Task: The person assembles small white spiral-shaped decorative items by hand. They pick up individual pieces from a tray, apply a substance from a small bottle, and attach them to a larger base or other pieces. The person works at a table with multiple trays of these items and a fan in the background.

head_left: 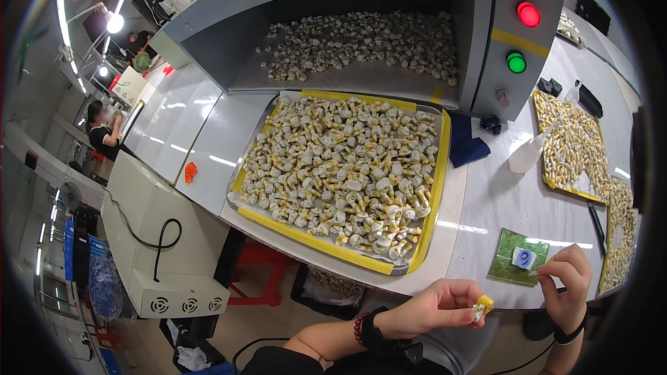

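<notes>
Between the thumb and fingers of my left hand [445, 305] is a small white piece with a yellow end [484, 303], held near the table's front edge. My right hand [568, 278] is closed in a pinch to the right of it; whatever its fingertips hold is too small to make out. Just beyond the hands lies a green square mat [503, 269] bearing a small blue round item on a white base [523, 258]. To the left stands a tray with yellow-taped edges [436, 198], heaped with similar white-and-yellow pieces [340, 167].
A grey machine with an open bay [479, 48] holds many small whitish pieces [361, 45]. A white squeeze bottle [526, 155], dark blue cloth [467, 146] and black pen-like tool [597, 229] lie rightward, near another filled tray [547, 182]. A person [104, 132] sits far left.
</notes>
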The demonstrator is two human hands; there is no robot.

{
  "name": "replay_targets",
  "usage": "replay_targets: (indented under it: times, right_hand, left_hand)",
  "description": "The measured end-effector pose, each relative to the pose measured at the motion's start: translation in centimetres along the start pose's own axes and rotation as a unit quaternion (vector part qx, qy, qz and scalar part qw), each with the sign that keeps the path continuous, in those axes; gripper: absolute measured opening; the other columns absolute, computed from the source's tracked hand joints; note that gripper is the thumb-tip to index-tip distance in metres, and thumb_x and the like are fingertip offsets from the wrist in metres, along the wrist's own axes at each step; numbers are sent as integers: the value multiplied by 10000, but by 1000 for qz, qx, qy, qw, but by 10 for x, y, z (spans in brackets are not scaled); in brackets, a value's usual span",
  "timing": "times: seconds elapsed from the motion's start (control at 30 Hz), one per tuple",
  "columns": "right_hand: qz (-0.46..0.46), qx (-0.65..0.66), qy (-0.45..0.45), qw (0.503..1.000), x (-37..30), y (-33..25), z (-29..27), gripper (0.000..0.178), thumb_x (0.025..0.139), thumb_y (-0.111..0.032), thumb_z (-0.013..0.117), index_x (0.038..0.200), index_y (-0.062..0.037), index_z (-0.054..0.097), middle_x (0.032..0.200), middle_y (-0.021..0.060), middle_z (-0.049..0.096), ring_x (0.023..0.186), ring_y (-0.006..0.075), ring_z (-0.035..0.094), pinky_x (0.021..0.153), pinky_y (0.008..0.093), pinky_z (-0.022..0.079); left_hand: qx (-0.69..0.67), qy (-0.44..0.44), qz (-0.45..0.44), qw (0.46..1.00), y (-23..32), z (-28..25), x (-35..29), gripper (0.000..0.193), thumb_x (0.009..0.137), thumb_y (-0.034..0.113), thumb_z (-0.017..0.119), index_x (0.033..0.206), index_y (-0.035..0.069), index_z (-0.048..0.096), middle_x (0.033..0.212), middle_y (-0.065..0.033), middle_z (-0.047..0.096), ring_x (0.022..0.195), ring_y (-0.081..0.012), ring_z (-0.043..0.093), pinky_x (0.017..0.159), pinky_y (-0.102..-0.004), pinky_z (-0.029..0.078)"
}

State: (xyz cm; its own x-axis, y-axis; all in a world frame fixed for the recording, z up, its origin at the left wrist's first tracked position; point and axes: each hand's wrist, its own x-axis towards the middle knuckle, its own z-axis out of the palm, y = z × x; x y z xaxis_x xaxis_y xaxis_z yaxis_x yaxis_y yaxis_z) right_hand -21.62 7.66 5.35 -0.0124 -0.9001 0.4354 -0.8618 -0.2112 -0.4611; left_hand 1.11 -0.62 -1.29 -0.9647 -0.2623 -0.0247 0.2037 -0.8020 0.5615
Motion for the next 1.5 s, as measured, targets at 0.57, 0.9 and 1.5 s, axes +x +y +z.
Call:
replay_targets:
  times: [0.57, 0.9, 1.5]
  right_hand:
    - [-3, -3, -12, 1000, -2, 2, 0, 194, 569, 45, 646, 726, -40, 569, 679, 67, 487, 637, 231, 459, 566, 330, 357]
    - [-10, -15, -18, 1000, 2, -4, -1, 174, 610, 53, 651, 742, -29, 571, 679, 70, 491, 630, 227, 470, 560, 322, 367]
    - [-66, -127, -85, 986, 7, 21, 3, 174, 625, -6, 605, 792, -53, 617, 746, 39, 546, 708, 191, 555, 557, 297, 478]
  left_hand:
    - [-5, -17, 13, 1000, -3, -1, 2, 235, 869, 210, 637, 1010, 38, 561, 951, -2, 592, 872, -72, 567, 823, -230, 449]
    - [-6, 0, -11, 1000, 2, 2, -3, 284, 858, 242, 650, 1016, 23, 559, 917, -20, 604, 859, -84, 573, 813, -235, 447]
    - [-53, 24, -23, 998, -9, -4, -9, 362, 806, 227, 710, 1011, -40, 577, 904, -111, 645, 848, -165, 625, 797, -293, 484]
